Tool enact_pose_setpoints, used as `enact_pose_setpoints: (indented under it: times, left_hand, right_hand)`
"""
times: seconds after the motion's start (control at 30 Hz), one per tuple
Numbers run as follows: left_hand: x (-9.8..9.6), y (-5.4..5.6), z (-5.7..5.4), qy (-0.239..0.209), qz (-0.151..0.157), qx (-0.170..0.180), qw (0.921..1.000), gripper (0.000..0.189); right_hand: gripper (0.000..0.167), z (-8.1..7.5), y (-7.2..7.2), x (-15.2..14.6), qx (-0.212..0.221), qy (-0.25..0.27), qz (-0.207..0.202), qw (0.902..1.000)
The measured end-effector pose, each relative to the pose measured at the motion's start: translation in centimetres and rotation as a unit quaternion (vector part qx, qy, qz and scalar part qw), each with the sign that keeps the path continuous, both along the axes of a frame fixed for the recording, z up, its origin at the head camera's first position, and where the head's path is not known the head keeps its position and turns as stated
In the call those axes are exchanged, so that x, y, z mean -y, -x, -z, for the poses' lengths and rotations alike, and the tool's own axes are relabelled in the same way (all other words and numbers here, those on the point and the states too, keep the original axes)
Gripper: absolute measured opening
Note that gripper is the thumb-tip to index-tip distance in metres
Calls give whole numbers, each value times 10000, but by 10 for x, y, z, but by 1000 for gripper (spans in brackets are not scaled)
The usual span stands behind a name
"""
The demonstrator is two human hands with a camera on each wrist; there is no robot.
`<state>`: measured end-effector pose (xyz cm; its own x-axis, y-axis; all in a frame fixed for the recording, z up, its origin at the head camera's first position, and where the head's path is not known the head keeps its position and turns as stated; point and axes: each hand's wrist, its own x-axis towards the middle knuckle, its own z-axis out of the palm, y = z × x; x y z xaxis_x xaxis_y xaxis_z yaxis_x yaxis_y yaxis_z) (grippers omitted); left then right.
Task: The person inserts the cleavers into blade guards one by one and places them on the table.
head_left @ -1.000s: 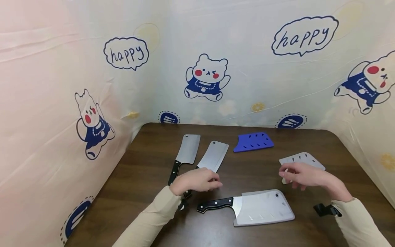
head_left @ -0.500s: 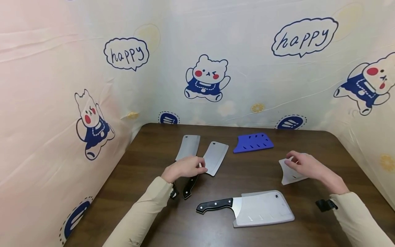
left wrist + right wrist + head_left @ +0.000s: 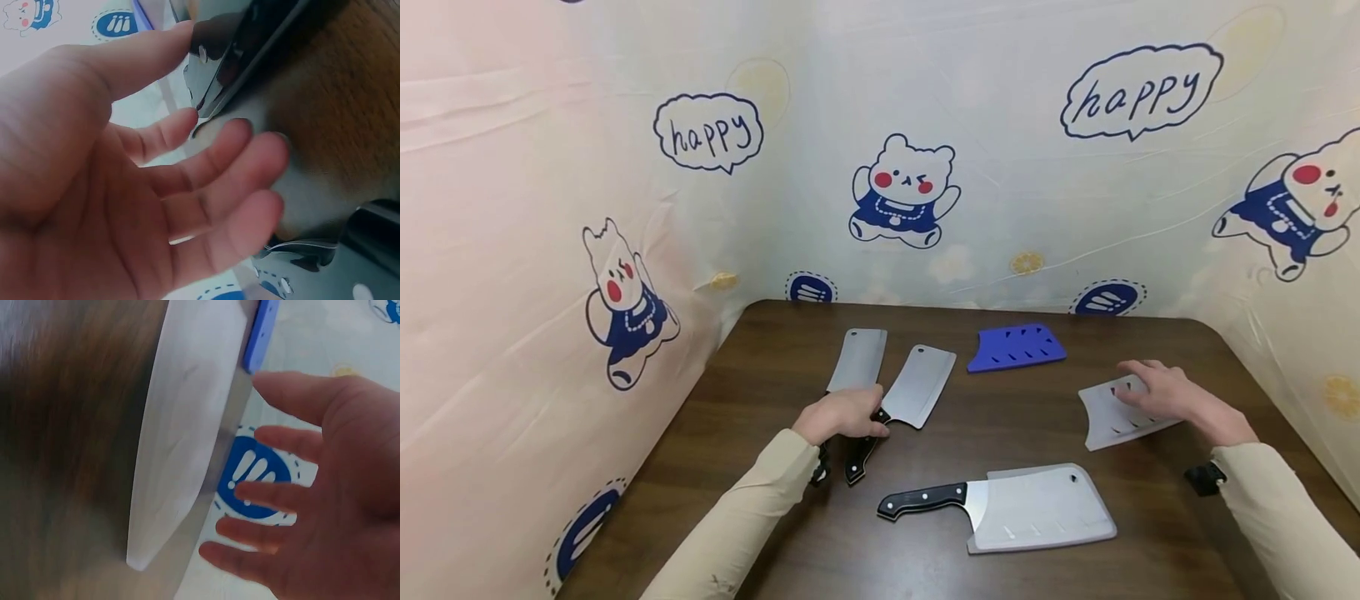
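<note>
My left hand [image 3: 842,415] is at the black handle [image 3: 861,458] of a cleaver [image 3: 919,385]. In the left wrist view its thumb and index fingertips are close to the dark handle [image 3: 219,53], while the other fingers spread loosely. Another cleaver [image 3: 859,358] lies to the left, its handle mostly hidden by that hand. Over on the right, my right hand [image 3: 1165,393] hovers above a white blade guard [image 3: 1105,418], fingers relaxed and apart from it in the right wrist view [image 3: 181,425].
A third cleaver with a black handle [image 3: 922,498] lies nearer me, its blade inside a whitish blade guard [image 3: 1045,510]. At the back lies a blue slotted blade guard [image 3: 1017,347]. Printed cloth [image 3: 1000,208] surrounds the brown table [image 3: 760,367].
My left hand has shifted left and back from beside the nearer cleaver to the other cleaver's handle. My right hand has moved back and right over the white blade guard.
</note>
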<state>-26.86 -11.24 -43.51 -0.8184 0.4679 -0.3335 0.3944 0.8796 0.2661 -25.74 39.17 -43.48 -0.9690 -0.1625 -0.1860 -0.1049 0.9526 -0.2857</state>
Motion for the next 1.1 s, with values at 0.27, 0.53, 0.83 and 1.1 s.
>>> enact_pose_setpoints:
  times: [0.27,0.53,0.83,1.1]
  left_hand:
    - [4,0,5,202,-166,203,9995,37]
    - [8,-2,4,164,-260,320,9990,38]
    - [12,-4,2,-69,-376,318,9988,21]
    - [15,-4,-2,-528,-558,-78,9970,21]
  right_hand:
    - [69,8,7,-8,546,202,-274,9979]
    - [79,8,3,-17,893,239,-196,9955]
    - [101,1,-8,-23,1079,-173,-357,9934]
    - [108,8,-11,-26,898,-83,-43,9959]
